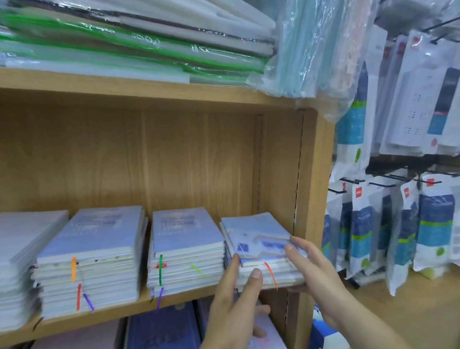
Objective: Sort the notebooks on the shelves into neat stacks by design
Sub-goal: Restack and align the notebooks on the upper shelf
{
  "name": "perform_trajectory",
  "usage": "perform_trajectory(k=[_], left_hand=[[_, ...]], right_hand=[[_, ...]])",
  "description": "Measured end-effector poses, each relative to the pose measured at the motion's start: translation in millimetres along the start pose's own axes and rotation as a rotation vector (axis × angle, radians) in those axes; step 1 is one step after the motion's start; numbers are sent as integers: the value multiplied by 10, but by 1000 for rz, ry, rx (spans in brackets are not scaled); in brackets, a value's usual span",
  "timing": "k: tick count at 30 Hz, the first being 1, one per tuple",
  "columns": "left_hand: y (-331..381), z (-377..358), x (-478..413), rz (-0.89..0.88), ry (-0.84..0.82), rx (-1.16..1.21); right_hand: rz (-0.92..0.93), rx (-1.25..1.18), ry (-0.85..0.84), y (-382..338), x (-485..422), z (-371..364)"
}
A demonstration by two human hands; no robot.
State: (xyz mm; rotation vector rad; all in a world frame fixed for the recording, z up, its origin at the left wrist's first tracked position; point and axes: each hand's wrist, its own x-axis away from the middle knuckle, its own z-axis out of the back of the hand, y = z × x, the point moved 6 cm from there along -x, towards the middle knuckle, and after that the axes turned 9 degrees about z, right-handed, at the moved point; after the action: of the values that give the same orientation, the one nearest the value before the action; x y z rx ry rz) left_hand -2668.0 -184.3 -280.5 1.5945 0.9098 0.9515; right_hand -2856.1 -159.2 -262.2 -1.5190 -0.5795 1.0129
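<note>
Several stacks of plastic-wrapped notebooks sit on the middle wooden shelf (102,319). The rightmost stack (253,230), with a pale blue building cover, juts slightly over the shelf's front edge. My left hand (233,293) presses against this stack, its forefinger along the left side and its thumb flat on the front. My right hand (312,267) holds the stack's right front corner, fingers on top and thumb underneath. To the left stand two lavender-covered stacks (183,231) (100,233) with coloured ribbons hanging out, and a white stack (9,243).
The shelf's right side panel (311,195) stands close to the held stack. Plastic folders (128,38) pile on the shelf above. Dark blue and pink notebooks (160,344) lie on the shelf below. Packaged goods (433,226) hang on hooks to the right.
</note>
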Motion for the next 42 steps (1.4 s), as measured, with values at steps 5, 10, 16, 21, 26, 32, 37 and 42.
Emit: perform_trajectory(k=[5, 10, 16, 21, 26, 32, 37, 42], left_hand=[[-20, 207, 180, -36, 133, -9], [-21, 224, -106, 155, 101, 73], [-172, 96, -191, 225, 0, 168], [-493, 141, 36, 271, -140, 1], [-559, 252, 276, 152, -171, -84], [-349, 496, 663, -63, -81, -185], [253, 723, 838, -289, -114, -299], [1209, 1056, 968, -517, -65, -418]], right_hand=[[24, 30, 75, 8, 304, 115], [-142, 81, -38, -44, 256, 205], [-308, -130, -227, 8, 240, 202], [-291, -258, -418, 84, 697, 315], [-180, -122, -413, 93, 1023, 391], [48, 61, -454, -156, 1289, 66], [283, -85, -541, -556, 1299, -179], [541, -24, -482, -1249, 965, -635]])
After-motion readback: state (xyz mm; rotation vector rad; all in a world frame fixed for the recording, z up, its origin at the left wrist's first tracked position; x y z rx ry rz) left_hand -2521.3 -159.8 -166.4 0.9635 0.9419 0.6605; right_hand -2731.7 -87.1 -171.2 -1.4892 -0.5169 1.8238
